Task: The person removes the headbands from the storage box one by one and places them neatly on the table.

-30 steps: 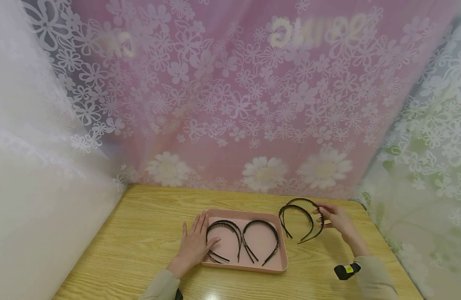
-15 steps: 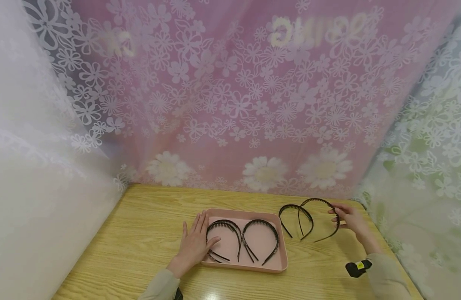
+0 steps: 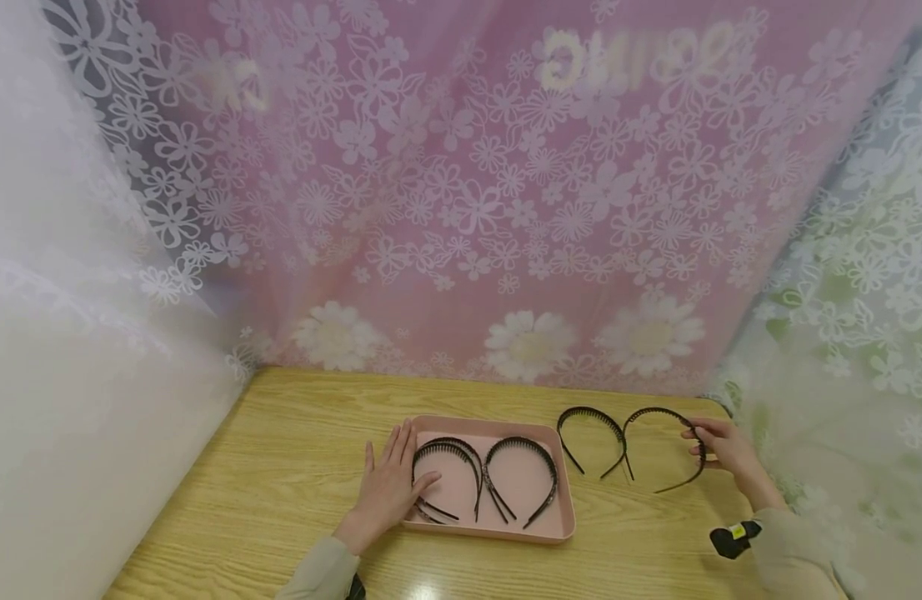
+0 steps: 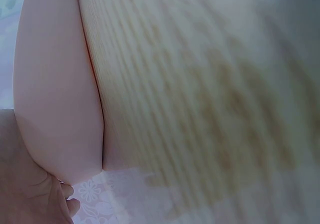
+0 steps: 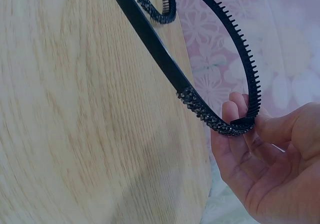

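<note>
My right hand (image 3: 731, 458) pinches the right side of a black toothed headband (image 3: 703, 458) between thumb and fingers. In the right wrist view, dark sparkling beads line the outside of this headband (image 5: 197, 107), and its ends point away from my hand (image 5: 272, 159). Just left of it, a second black headband (image 3: 590, 411) lies on the table, their sides almost meeting. My left hand (image 3: 386, 493) rests with straight fingers along the left rim of a pink tray (image 3: 491, 535); its thumb reaches over the inside. Several black headbands (image 3: 519, 442) lie in the tray, partly overlapping.
The wooden table (image 3: 303, 433) extends to both sides of the tray. A pink floral curtain (image 3: 461, 250) hangs behind its back edge, with pale curtains at left and right (image 3: 866, 350). A black strap device (image 3: 734, 540) sits on the right wrist.
My right hand has moved right with its headband, drawing it away from the one on the table, which it overlapped before. The left hand and tray have stayed put.
</note>
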The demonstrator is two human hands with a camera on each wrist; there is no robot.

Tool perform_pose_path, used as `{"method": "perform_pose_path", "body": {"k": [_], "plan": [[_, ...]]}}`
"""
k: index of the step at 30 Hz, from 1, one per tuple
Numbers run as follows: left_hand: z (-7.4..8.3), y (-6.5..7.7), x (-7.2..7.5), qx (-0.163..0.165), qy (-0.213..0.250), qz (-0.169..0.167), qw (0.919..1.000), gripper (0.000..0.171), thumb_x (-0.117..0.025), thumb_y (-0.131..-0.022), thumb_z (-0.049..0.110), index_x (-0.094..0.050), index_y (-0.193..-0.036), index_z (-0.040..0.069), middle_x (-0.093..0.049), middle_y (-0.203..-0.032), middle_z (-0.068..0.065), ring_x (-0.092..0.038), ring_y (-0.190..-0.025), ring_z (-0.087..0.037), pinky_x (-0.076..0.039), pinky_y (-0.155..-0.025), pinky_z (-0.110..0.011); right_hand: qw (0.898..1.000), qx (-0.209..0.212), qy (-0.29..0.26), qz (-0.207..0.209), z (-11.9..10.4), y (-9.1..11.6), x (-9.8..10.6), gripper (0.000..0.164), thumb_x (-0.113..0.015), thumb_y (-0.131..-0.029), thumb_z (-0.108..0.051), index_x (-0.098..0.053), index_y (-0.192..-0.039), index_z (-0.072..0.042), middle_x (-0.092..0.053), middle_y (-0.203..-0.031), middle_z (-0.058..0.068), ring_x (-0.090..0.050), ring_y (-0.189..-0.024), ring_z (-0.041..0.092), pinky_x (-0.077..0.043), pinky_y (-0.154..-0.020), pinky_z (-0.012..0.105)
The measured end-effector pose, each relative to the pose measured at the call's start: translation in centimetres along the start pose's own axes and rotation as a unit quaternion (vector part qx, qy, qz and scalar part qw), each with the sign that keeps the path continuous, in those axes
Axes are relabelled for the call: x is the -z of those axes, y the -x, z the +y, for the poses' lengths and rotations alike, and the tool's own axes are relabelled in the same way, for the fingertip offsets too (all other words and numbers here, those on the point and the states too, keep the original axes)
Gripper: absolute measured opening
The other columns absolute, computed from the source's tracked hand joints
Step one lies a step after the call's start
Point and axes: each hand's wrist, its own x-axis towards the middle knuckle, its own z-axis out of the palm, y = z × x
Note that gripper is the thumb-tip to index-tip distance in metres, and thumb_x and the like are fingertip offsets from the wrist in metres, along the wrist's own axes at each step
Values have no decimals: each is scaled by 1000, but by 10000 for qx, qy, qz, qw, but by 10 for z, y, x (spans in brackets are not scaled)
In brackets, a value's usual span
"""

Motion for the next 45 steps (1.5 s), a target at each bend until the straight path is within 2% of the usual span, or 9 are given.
{"method": "perform_pose_path", "body": {"k": [6, 11, 22, 31, 38, 45], "plan": [[-1, 0, 0, -18, 20, 55, 10000, 85, -57, -99, 53, -31, -158, -2, -25, -165, -18, -25, -152, -37, -15, -115, -72, 9998, -76, 147, 53, 5, 1, 9, 48, -33, -112, -12, -29, -148, 21, -71, -110, 4, -69, -83, 13, -60, -76, 42], [-1, 1, 0, -117, 64, 135, 9998, 85, -59, -99, 52, -30, -157, -3, -27, -164, -20, -27, -150, -40, -15, -113, -74, 9995, -161, 238, 97, 9, 2, 15, 49, -33, -112, -13, -30, -147, 20, -71, -108, 0, -69, -81, 12, -60, -73, 42], [0, 1, 3, 30, -29, -142, 9999, 85, -55, -100, 53, -27, -159, -1, -22, -166, -17, -23, -152, -37, -13, -116, -71, 9985, -309, 426, 135, 18, -6, 25, 47, -33, -112, -12, -34, -146, 21, -71, -102, -5, -66, -75, 14, -58, -66, 37], [-1, 0, 3, 11, 34, -116, 9999, 85, -55, -100, 55, -27, -159, 0, -22, -166, -17, -23, -152, -38, -13, -116, -71, 9988, -420, 270, 16, 22, -14, 27, 43, -33, -111, -7, -37, -142, 23, -71, -99, -1, -63, -73, 17, -56, -64, 37], [-5, 0, -3, -172, 241, 176, 9994, 85, -57, -99, 53, -30, -157, -4, -27, -164, -22, -28, -149, -43, -13, -114, -74, 9987, -473, 152, -81, 28, -20, 26, 42, -35, -110, -5, -38, -142, 23, -73, -99, 1, -63, -72, 19, -57, -63, 39], [-5, 1, -3, -261, 264, 231, 9990, 87, -55, -100, 55, -26, -159, -3, -25, -165, -21, -26, -150, -43, -12, -113, -74, 9985, -511, -179, 1, 33, -24, 23, 41, -41, -109, -6, -43, -140, 20, -75, -95, 0, -64, -69, 19, -57, -62, 40]]}}
